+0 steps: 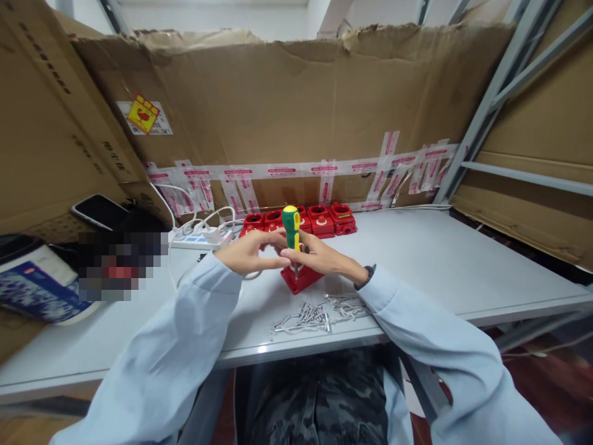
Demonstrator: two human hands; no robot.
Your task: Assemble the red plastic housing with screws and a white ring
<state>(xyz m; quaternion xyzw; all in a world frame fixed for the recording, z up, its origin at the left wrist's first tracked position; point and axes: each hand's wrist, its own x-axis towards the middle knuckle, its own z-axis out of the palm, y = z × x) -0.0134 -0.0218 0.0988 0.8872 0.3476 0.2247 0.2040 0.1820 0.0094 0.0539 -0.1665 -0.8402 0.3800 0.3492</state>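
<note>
A screwdriver (291,221) with a green and yellow handle stands nearly upright, its metal shaft pointing down into a red square-based part (296,284) on the table. My right hand (322,254) is closed around the lower handle, thumb in front and fingers behind. From the other side, my left hand (250,252) curves in with thumb and fingers bent, their tips against the screwdriver; some fingertips are hidden. Just in front of the red part lies a loose pile of silver screws (312,316), partly beside my right wrist.
Several red housings (320,221) with round openings line the back. A white power strip (199,238) with cables sits left of them. Farther left are a phone (100,211) and a blue-white package (37,281). Cardboard walls (287,105) and a metal frame (491,105) surround the table (440,266).
</note>
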